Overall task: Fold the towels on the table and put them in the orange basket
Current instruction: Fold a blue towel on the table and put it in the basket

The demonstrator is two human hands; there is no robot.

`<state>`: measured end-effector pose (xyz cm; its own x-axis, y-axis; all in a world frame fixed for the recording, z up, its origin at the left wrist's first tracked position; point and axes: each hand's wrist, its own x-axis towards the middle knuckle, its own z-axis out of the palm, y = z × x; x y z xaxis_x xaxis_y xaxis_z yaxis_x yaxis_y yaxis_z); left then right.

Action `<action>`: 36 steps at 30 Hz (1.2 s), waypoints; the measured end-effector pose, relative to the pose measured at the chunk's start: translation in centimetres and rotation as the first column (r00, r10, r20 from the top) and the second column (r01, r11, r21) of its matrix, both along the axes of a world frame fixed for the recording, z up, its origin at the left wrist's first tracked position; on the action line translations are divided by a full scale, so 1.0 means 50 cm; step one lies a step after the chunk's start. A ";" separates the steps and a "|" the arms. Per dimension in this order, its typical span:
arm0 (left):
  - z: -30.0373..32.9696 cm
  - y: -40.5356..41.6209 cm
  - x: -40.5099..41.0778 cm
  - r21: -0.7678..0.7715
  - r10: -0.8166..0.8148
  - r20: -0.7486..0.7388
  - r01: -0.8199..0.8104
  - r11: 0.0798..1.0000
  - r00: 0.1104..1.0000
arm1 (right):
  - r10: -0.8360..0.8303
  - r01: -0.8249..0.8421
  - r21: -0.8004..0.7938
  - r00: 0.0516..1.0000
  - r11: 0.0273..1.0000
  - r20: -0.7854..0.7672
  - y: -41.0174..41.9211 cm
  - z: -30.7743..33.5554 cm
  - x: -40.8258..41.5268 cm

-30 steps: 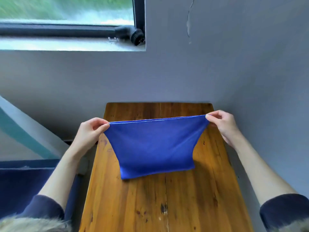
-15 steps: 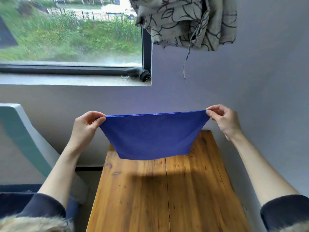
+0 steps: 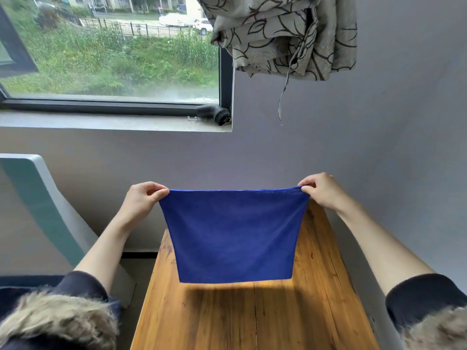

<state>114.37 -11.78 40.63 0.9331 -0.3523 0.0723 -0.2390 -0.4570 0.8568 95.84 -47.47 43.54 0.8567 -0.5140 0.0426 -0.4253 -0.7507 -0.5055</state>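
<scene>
The left hand (image 3: 141,200) and right hand (image 3: 324,192) each pinch a top corner of the blue towel (image 3: 235,236) between curled fingers, so it hangs below them above the tabletop (image 3: 252,319), apparently folded once, with more folding and the unseen basket remaining.

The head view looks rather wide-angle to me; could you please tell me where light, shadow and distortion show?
Head view: daylight enters through the window; the square blue cloth towel, pinched by the left hand and right hand, casts a dark shadow on the wooden plank table; straight edges bow toward the frame's borders; the image is sharp, without obvious glare.
</scene>
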 end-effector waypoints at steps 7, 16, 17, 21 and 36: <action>0.059 -0.037 0.016 -0.197 0.062 0.074 -0.046 0.979 0.995 | -0.081 0.133 -0.122 0.931 0.984 0.356 0.000 0.048 0.018; -0.027 0.016 -0.052 -0.115 -0.092 -0.010 0.091 0.989 0.996 | -0.155 0.119 0.123 0.925 0.985 0.346 0.025 -0.071 -0.071; -0.054 0.025 -0.066 -0.061 -0.109 -0.036 0.106 0.992 0.993 | -0.124 0.093 0.118 0.950 0.989 0.288 0.030 -0.098 -0.089; -0.171 0.065 -0.134 0.140 -0.185 -0.248 0.224 0.964 0.951 | -0.023 0.028 0.177 0.999 0.984 -0.030 0.059 -0.211 -0.178; -0.356 0.118 -0.248 0.137 -0.112 -0.646 0.258 0.956 0.755 | -0.207 0.392 0.665 0.916 0.636 -0.343 0.127 -0.398 -0.310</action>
